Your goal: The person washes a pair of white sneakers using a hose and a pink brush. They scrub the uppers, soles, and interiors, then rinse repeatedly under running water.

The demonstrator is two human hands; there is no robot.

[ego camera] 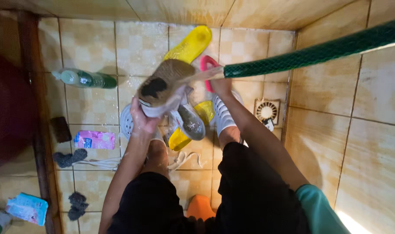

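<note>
My left hand (142,118) grips the heel of a wet white sneaker (165,86), held sole-up over the tiled floor. The sole is brown and dirty with a dark patch. My right hand (221,84) holds the end of a green garden hose (310,54), and a stream of water runs from it onto the sneaker's sole. Below the sneaker lie a second shoe (191,121) with its grey insole showing and a yellow slipper (179,139). I squat over them in white perforated sandals (222,113).
Another yellow slipper (189,44) and a pink brush (206,65) lie by the far wall. A green bottle (84,79), a pink packet (94,140), dark scouring pads (69,158) and white laces (99,163) sit left. A floor drain (267,111) is at right.
</note>
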